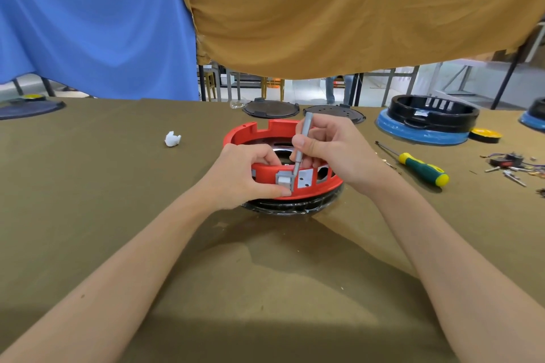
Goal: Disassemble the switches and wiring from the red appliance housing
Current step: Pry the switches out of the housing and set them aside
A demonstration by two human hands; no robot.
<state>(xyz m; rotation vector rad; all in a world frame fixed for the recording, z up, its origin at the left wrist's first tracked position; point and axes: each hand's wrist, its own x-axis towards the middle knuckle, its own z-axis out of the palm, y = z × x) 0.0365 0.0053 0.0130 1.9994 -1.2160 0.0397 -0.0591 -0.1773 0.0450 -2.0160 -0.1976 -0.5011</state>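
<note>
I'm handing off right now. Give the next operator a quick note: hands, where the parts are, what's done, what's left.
Left hand grips the red housing's near wall, thumb by the grey switch.
Right hand holds a grey tool, tip down at that switch.
Housing sits on the olive table.
Done: a pile of removed wires and parts lies far right, past the green-yellow screwdriver.
Left: this switch is still mounted in the wall; free it.

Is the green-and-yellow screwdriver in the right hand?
No, the green-and-yellow screwdriver lies on the table, while the right hand grips a grey tool.
</note>
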